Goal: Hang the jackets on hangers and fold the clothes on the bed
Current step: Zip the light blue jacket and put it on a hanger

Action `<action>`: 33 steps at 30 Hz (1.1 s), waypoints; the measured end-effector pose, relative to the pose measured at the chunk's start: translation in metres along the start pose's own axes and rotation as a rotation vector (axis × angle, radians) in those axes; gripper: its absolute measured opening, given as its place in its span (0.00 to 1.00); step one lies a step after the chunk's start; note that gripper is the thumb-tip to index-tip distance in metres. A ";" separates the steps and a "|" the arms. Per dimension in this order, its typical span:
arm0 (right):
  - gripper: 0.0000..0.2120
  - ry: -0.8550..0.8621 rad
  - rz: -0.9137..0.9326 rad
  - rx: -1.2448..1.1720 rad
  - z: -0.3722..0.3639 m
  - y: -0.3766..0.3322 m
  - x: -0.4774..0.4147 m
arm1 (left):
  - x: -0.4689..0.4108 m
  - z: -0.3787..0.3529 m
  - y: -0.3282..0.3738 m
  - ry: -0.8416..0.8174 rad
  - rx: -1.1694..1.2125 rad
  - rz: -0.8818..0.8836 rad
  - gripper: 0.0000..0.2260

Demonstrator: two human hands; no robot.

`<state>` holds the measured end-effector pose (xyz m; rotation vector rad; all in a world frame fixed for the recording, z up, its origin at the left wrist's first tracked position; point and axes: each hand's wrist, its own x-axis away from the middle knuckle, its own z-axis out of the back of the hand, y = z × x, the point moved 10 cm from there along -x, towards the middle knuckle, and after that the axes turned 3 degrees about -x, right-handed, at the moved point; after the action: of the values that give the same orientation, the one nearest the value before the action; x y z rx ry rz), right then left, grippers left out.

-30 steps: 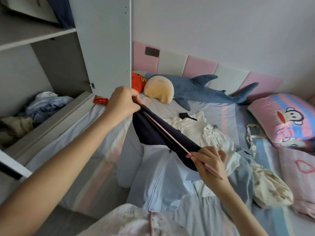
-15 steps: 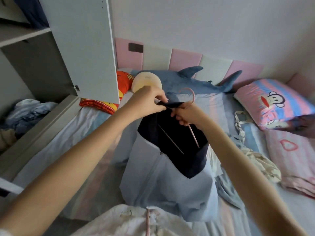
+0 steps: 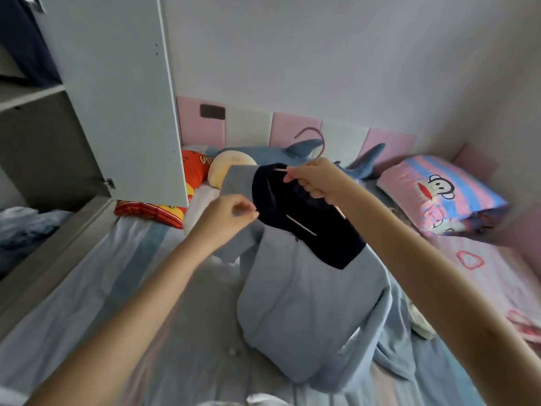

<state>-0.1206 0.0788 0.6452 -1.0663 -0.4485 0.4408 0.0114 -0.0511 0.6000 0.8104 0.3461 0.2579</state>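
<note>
While your right hand (image 3: pixel 317 178) grips the hanger (image 3: pixel 323 146) below its hook, holding the jacket (image 3: pixel 307 303) up over the bed (image 3: pixel 117 288), your left hand (image 3: pixel 228 213) pinches the jacket's left shoulder edge. Hanging appears in progress; next, seat that shoulder over the hanger arm.

You're in a home bedroom, no doubt: striped bed (image 3: pixel 117 288) below your left grip (image 3: pixel 231 215), open wardrobe (image 3: pixel 117 83) off to its left, padded pink-and-white headboard (image 3: pixel 295 127) and shark plush (image 3: pixel 263 155) just beyond your right grip (image 3: pixel 316 181), cartoon monkey pillow (image 3: pixel 439 189) to its right.
</note>
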 end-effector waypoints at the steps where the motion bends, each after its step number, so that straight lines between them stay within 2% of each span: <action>1: 0.12 0.005 -0.005 -0.031 0.001 -0.006 -0.001 | -0.003 -0.009 -0.007 -0.033 -0.004 0.080 0.09; 4: 0.10 -0.001 -0.046 -0.122 0.006 -0.019 0.001 | -0.010 -0.022 -0.009 0.023 0.052 0.180 0.20; 9: 0.09 -0.088 -0.009 -0.099 0.003 -0.038 0.021 | -0.020 -0.012 0.017 0.214 0.346 0.084 0.26; 12: 0.08 -0.121 0.075 -0.033 0.007 -0.046 0.033 | -0.028 -0.003 0.030 0.245 0.469 0.053 0.21; 14: 0.09 -0.141 0.112 -0.015 0.011 -0.045 0.038 | -0.031 0.001 0.028 0.225 0.649 0.092 0.17; 17: 0.08 -0.149 0.101 -0.026 0.017 -0.034 0.041 | -0.032 0.002 0.028 0.108 0.827 0.107 0.21; 21: 0.08 -0.166 0.104 0.002 0.015 -0.023 0.045 | -0.029 -0.002 0.025 0.045 0.805 0.186 0.15; 24: 0.07 -0.181 0.151 0.048 0.012 -0.024 0.049 | -0.027 0.006 0.024 0.081 0.746 0.196 0.09; 29: 0.08 -0.251 0.125 0.072 0.008 -0.022 0.052 | -0.026 0.026 0.012 0.206 0.785 0.233 0.09; 33: 0.09 -0.339 0.090 0.133 -0.004 -0.017 0.055 | -0.030 0.031 0.032 0.158 0.619 0.079 0.13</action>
<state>-0.0704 0.0987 0.6664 -0.8871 -0.6632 0.7265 -0.0066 -0.0605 0.6493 1.4197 0.5562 0.2930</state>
